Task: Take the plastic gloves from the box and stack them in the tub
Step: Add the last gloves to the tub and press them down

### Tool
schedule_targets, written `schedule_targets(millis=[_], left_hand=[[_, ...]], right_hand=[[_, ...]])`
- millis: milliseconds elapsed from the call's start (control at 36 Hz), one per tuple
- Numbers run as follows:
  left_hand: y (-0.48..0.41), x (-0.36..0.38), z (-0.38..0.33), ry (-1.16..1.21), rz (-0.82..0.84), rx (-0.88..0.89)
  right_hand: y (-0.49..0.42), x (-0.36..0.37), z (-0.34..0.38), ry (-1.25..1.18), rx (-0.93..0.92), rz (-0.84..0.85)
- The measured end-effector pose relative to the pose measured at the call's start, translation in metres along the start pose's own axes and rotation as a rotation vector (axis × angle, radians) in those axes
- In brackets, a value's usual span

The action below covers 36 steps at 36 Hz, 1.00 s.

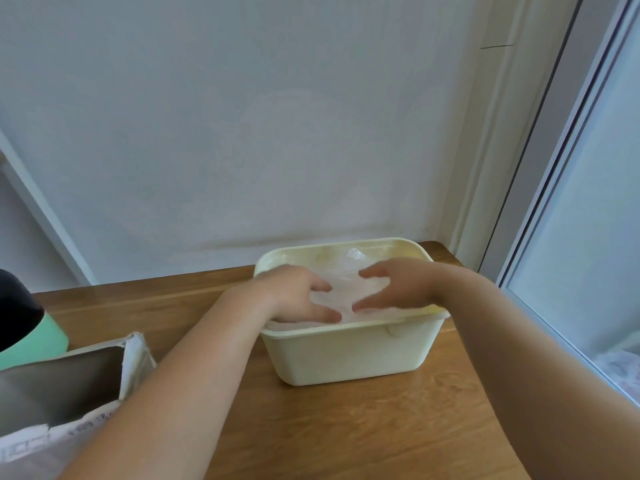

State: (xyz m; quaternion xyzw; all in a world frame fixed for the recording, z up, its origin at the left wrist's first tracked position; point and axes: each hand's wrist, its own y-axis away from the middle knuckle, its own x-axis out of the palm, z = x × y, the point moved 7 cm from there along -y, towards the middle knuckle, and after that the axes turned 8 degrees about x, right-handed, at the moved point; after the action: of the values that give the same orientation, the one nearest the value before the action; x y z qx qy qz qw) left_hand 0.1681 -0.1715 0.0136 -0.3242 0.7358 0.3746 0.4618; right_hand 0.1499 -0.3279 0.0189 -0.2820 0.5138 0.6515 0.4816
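Currently I'm pressing the gloves (346, 293) flat in the tub (349, 356), left hand (298, 295) and right hand (398, 285) both spread wide, gripping nothing. Next, probably reaching to the box (69, 386) for more.

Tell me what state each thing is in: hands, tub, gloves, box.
Left hand: fingers spread, pressing on the gloves.
Right hand: fingers spread, pressing on the gloves.
Gloves: piled in the tub, flattened under both hands.
Tub: upright on the table, lidless, full nearly to its rim.
Box: open, at the table's left; no gloves show in the part seen.
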Motion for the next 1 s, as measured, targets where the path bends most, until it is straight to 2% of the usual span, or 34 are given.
schedule_targets(millis=[139,278,333,417,500,583,695,833,1000], left_hand=[[0.028,-0.03,0.008,0.102,-0.429,0.055],[0.056,-0.026,0.019,0.262,-0.593,0.019],[0.063,-0.02,0.03,0.301,-0.601,-0.069],[0.071,-0.002,0.048,0.422,-0.488,-0.248],[0.07,0.011,0.055,0.558,-0.402,-0.27],[0.066,0.006,0.054,0.537,-0.453,-0.271],[0.053,-0.007,0.068,0.52,-0.621,-0.324],[0.02,-0.011,0.068,0.685,-0.67,-0.277],[-0.015,-0.014,0.069,0.778,-0.701,-0.239]], right_hand=[[0.026,-0.03,0.006,-0.174,-0.051,-0.34],[0.042,-0.028,0.0,-0.19,0.066,-0.532],[0.046,-0.023,-0.007,-0.162,0.155,-0.553],[0.047,-0.012,-0.022,-0.065,0.326,-0.481],[0.046,-0.006,-0.036,-0.135,0.417,-0.434],[0.038,-0.009,-0.038,-0.212,0.335,-0.443],[0.023,-0.018,-0.035,-0.412,0.207,-0.459],[-0.007,-0.028,-0.044,-0.719,0.169,-0.529],[-0.044,-0.034,-0.047,-0.726,0.113,-0.572]])
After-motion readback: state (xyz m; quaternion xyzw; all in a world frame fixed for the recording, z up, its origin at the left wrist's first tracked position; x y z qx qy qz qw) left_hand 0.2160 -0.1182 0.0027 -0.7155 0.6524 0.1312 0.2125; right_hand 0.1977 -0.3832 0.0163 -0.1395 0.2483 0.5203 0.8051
